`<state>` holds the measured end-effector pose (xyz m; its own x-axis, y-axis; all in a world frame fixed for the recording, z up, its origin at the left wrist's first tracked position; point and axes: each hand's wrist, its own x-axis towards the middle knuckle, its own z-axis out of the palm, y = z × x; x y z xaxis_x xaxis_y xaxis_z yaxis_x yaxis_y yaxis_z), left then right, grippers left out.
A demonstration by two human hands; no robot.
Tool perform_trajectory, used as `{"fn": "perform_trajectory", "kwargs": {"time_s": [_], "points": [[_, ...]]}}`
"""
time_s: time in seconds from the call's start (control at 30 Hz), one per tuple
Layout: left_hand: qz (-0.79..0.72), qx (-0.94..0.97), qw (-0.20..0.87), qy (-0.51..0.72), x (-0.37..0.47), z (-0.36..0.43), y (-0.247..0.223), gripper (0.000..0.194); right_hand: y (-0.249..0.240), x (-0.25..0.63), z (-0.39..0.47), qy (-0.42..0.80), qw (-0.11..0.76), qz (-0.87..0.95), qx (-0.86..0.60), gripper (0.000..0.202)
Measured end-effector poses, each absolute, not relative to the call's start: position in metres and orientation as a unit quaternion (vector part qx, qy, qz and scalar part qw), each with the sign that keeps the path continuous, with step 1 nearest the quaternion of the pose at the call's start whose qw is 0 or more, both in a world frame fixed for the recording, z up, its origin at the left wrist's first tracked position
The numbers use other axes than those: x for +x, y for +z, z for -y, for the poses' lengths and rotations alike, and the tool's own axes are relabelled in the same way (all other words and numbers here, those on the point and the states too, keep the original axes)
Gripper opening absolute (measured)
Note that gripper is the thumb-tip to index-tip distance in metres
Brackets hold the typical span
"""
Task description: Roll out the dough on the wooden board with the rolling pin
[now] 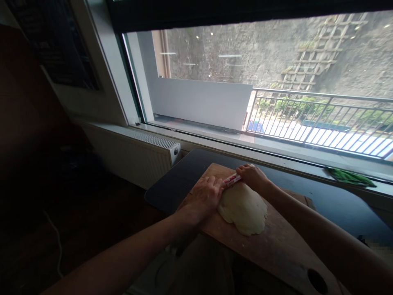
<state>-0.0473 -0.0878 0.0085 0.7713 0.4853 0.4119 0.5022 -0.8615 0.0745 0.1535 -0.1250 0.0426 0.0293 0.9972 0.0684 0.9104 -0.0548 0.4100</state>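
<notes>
A pale, flattened sheet of dough (245, 208) with an uneven edge lies on a wooden cutting board (267, 256). Across the dough's far edge runs a slim red-and-white printed tube (231, 180), used like a rolling pin, with only its middle showing. My left hand (208, 190) is closed over the tube's left end, beside the dough. At the other end, my right hand (251, 174) has its fingers wrapped round the tube. Both ends are hidden under the hands.
The board rests on a dark table (184, 172) with rounded corners, by a large window. A green cloth (350, 177) lies on the sill at right. A white radiator (138, 151) stands left of the table. The board has a dark oval hole (317, 281) near its front right.
</notes>
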Motion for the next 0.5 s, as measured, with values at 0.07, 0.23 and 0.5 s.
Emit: {"fn": "perform_trajectory", "kwargs": {"time_s": [0.07,0.23,0.5], "points": [[0.269,-0.939,0.013,-0.214,-0.043,0.087,0.008,0.038,0.043,0.157,0.126,0.170,0.129,-0.670,0.711,0.019],[0.252,-0.948,0.007,-0.195,-0.030,0.074,0.011,0.041,0.045,0.161,0.127,0.168,0.136,-0.648,0.731,0.024],[0.244,-0.957,0.024,-0.152,0.005,0.041,0.015,0.035,0.040,0.180,0.167,0.168,0.163,-0.592,0.771,0.022]]}}
